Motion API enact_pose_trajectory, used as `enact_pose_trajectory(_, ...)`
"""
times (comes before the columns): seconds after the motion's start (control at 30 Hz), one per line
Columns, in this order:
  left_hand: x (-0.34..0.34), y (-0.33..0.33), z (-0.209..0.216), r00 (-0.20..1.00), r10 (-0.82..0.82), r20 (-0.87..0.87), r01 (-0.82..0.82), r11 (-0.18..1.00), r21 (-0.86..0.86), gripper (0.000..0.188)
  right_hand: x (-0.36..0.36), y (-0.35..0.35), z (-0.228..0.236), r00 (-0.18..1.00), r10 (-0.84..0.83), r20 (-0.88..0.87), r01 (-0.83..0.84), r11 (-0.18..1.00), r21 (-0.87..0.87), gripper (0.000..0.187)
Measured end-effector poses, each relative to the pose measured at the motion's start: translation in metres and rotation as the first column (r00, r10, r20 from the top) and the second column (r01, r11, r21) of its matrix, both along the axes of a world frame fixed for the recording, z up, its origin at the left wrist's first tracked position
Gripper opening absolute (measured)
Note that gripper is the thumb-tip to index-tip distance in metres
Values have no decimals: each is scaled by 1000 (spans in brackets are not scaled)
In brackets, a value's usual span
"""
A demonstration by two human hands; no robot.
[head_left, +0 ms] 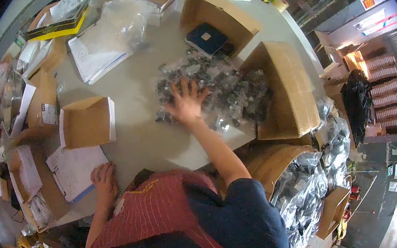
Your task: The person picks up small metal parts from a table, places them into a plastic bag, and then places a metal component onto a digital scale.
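Note:
My right hand (187, 103) lies on a heap of small dark parts (223, 84), its fingers spread wide. The parts are mixed with clear plastic bags, and their exact kind is too small to make out. Down at the table's near left, my left hand (104, 182) rests with slightly bent fingers and nothing visible in it. Beside it are papers on a blue-edged clipboard (74, 170). Behind the heap, a dark square device (206, 39) with a pale centre, perhaps a scale, sits partly inside a cardboard box (223, 12).
A large carton (283, 92) stands tilted right of the heap. Below it, another carton (267, 171) adjoins black plastic bags (301, 198). An open shallow box (87, 123) sits left of centre. Papers under clear plastic (100, 51) lie farther back. Several boxes (44, 98) line the left edge.

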State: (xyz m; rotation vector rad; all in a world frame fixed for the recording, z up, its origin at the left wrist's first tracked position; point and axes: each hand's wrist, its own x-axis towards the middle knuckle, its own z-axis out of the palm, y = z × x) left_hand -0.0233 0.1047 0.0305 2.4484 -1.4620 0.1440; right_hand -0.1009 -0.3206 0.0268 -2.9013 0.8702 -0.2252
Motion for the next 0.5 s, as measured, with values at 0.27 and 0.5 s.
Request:
enact_pose_trajectory(0.27, -5, 8, -4, 996, 50, -70, -42, 992, 123, 57, -22, -11, 38, 981, 168, 96, -184, 963, 195, 77)
enact_pose_trajectory(0.5, -5, 2, -9, 1000, 16, 5, -16, 998, 67, 59, -76, -120, 30, 943, -27, 332, 43, 998, -39, 76)
